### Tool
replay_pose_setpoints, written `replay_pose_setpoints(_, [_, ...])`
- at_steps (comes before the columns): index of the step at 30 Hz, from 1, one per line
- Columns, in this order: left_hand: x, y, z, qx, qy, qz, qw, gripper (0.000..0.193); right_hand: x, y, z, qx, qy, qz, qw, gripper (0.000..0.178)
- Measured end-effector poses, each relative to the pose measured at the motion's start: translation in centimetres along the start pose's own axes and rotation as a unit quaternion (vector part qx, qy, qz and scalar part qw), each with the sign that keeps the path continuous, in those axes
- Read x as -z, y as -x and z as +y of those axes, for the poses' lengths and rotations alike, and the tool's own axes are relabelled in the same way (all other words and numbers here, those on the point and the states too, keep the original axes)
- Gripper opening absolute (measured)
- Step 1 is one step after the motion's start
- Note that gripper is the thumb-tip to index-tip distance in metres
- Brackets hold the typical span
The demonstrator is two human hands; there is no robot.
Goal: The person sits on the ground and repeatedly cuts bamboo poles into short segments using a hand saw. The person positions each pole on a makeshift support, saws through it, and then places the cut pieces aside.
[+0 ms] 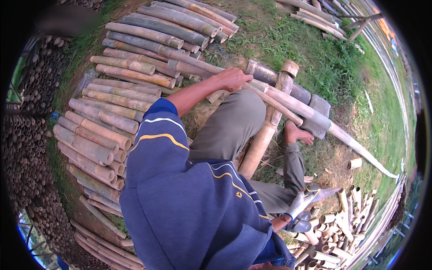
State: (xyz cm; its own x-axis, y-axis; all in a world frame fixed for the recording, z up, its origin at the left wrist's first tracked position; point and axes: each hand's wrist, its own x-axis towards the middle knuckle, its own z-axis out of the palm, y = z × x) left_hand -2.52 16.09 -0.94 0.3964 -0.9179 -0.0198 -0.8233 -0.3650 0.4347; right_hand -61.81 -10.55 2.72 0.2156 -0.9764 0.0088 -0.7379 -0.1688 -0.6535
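Observation:
A long bamboo pole [292,101] runs slantwise from upper left to lower right, lying across a crosswise bamboo support [258,146]. My bare left hand [234,79] is closed round the pole near my raised knee. Under that hand, a thinner bamboo stick [281,108] extends beside the pole; whether the hand also grips it is unclear. Low on the right, my right hand [298,204] wears a pale glove and grips a saw [325,194] by its yellow and black handle. Its grey blade points right, apart from the pole. My bare foot [298,134] rests below the pole.
Cut bamboo lengths [135,81] lie stacked along the left. A dark log [262,73] and a grey block [318,112] sit by the support. Short bamboo offcuts [333,234] are heaped at lower right. More poles [317,20] lie at the top right.

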Motion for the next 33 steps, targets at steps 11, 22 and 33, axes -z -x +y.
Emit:
replay_pose_setpoints(11, [1.9,-2.3,-2.6,0.126,0.02,-0.012,0.992,0.085,0.5,0.7,-0.1,0.005,-0.022,0.025,0.999,0.059])
replay_pose_setpoints(22, [-0.2,-2.1,-1.9,0.075,-0.014,0.074,0.994,0.073,0.3,0.8,0.9,-0.017,0.0,0.022,1.0,0.052])
replay_pose_setpoints(33, [-3.2,-5.3,-2.1,-0.114,-0.048,0.08,0.989,0.059,0.0,0.6,0.3,-0.013,0.01,0.01,1.0,0.059])
